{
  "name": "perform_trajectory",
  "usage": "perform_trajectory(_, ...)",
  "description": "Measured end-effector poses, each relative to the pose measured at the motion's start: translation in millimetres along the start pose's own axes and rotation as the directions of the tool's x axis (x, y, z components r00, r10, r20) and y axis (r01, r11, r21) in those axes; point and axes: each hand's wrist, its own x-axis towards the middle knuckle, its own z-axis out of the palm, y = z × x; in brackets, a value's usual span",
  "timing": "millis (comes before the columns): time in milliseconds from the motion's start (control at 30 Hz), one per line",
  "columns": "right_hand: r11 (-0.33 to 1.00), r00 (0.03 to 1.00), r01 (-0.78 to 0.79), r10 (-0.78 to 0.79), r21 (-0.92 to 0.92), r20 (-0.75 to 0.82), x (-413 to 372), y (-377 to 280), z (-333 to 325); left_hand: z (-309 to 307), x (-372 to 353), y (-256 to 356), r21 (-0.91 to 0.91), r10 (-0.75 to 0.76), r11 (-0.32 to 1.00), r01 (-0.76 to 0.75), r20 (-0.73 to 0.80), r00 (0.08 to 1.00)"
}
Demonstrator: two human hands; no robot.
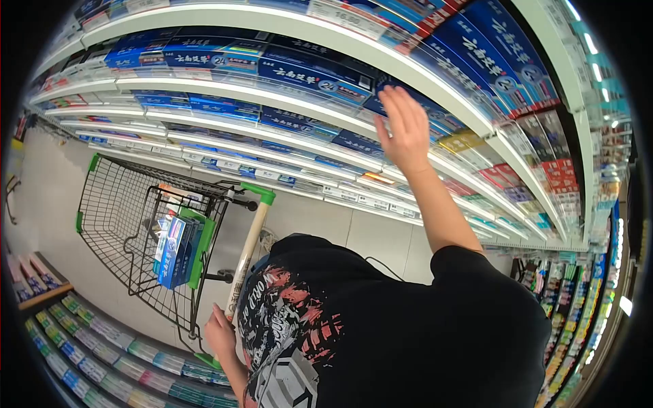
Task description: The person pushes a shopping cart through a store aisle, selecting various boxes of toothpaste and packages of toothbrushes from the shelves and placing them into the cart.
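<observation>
My right hand (406,129) is raised to the shelf with its fingers stretched out and nothing held. Its fingertips overlap the fronts of blue toothpaste boxes (316,76) in the upper row. Low on the left, my left hand (221,334) is closed on the pale handle (246,262) of the shopping cart, near its lower green end. Inside the wire shopping cart (112,221) lie a blue box (178,255) and other small packages, against the green-edged seat flap. My black T-shirt covers the lower middle of the view.
White shelf edges (272,95) with price labels run across the top, carrying rows of boxed goods. Large blue boxes (483,54) stand at the upper right. More packed shelves (115,347) line the lower left and the far right. Pale floor tiles (381,234) show beneath.
</observation>
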Motion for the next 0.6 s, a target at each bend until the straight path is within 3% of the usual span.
perform_trajectory(100, 0.995, 0.999, -0.023, 0.026, -0.1, 0.029, -17, 31, -22, -3, -1, 1, -0.003, 0.015, 1.0, -0.015, 0.017, 1.0)
perform_trajectory(167, 0.958, 0.974, -0.176, 0.203, -0.225, 0.1, -25, 44, -31, -2, -2, 2, 0.0, 0.025, 1.0, -0.025, 0.0, 1.0)
perform_trajectory(233, 0.938, 0.965, -0.18, 0.227, -0.297, 0.134, -33, 60, -33, -2, -4, 1, 0.006, 0.019, 1.0, -0.018, -0.016, 1.0)
perform_trajectory(300, 0.879, 0.862, -0.303, 0.418, -0.368, 0.288, -37, 66, -31, -2, -4, 2, -0.065, -0.099, 0.993, 0.103, 0.063, 0.993)
perform_trajectory(367, 0.923, 0.955, -0.182, 0.248, -0.339, 0.164, -44, 74, -26, -2, -7, 4, 0.083, -0.056, 0.995, 0.054, 0.013, 0.998)
perform_trajectory(433, 0.935, 0.972, -0.135, 0.188, -0.327, 0.138, -50, 81, -23, -3, -8, 0, 0.055, -0.058, 0.997, 0.055, 0.058, 0.997)
perform_trajectory(500, 0.962, 0.991, -0.05, 0.082, -0.268, 0.106, -49, 74, -32, 10, -9, -17, 0.104, 0.061, 0.993, -0.063, 0.02, 0.998)
perform_trajectory(600, 0.988, 0.997, 0.076, -0.074, -0.135, 0.021, -44, 39, -59, 7, -15, -14, 0.09, 0.042, 0.995, -0.049, 0.085, 0.995)
